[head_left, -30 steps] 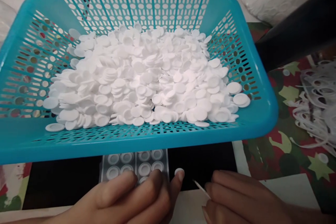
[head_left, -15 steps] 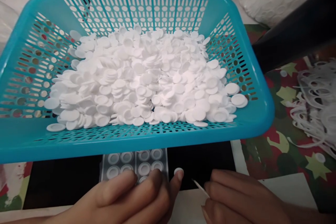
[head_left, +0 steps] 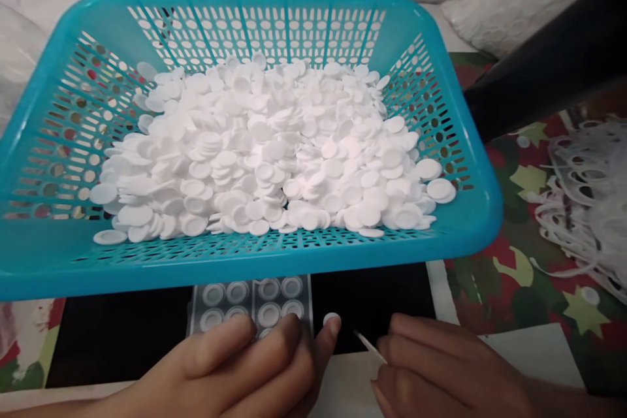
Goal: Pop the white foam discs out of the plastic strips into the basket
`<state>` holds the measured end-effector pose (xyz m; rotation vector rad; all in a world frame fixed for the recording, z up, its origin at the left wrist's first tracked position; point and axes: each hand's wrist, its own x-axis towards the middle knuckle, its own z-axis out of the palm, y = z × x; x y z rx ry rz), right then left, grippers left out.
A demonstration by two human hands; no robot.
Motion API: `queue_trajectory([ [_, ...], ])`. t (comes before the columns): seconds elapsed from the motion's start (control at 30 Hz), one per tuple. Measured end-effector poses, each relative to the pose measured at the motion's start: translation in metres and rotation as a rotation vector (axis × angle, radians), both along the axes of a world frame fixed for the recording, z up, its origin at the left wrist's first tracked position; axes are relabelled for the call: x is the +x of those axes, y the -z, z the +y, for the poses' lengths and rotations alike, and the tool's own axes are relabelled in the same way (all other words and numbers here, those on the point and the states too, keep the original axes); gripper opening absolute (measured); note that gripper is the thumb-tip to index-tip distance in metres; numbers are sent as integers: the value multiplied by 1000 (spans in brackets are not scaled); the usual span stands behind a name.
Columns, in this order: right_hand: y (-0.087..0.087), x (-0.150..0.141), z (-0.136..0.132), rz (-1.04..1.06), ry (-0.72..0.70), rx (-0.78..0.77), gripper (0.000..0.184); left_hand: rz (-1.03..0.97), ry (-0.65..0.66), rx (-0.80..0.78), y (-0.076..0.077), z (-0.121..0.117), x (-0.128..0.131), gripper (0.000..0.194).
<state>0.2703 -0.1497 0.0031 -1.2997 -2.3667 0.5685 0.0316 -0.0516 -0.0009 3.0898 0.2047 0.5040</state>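
Note:
My left hand (head_left: 245, 362) is closed in front of the basket, its fingers curled. A small round white disc (head_left: 332, 317) shows at its fingertip, held over the black surface; whether another finger supports it from behind is hidden. My right hand (head_left: 435, 366) is closed around a thin pale stick (head_left: 368, 343). The stick's narrow tip points up and left toward the disc, with a small gap between them. Behind my left knuckles lies a grey sheet (head_left: 253, 297) with rows of round ringed pieces, partly covered by the hand.
A turquoise basket (head_left: 304, 266) heaped with white discs (head_left: 264, 150) stands just beyond my hands. On the right are a tangle of white plastic trimmings (head_left: 588, 189), a dark post (head_left: 543, 59) and a clear bag (head_left: 509, 3). Beneath lies a black mat (head_left: 117, 333).
The stick in my right hand has moved slightly left, its tip closer to the disc. My left hand keeps the disc in nearly the same place. The whole view has shifted a little.

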Motion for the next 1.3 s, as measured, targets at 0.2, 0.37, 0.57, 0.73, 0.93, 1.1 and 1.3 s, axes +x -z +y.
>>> queue_trajectory([
  [0.2, 9, 2, 7, 200, 124, 102, 24, -59, -15, -79, 1, 4, 0, 29],
  [0.37, 6, -2, 7, 247, 172, 24, 25, -120, 46, -127, 0, 6, -2, 22],
  [0.57, 4, -4, 5, 218, 54, -29, 28, -146, 27, -119, 4, 2, -5, 16],
  [0.73, 5, -1, 13, 196, 176, 87, 27, -92, 19, -166, -4, 3, -3, 18],
  [0.93, 2, 2, 14, 185, 41, 125, 25, -124, 31, -176, -7, 6, 1, 24],
  [1.1, 7, 1, 18, 154, 87, 175, 23, -145, 36, -178, -3, 7, 4, 19],
  [1.3, 8, 3, 21, 203, 51, 166, 22, -159, 28, -164, -6, 8, 5, 16],
])
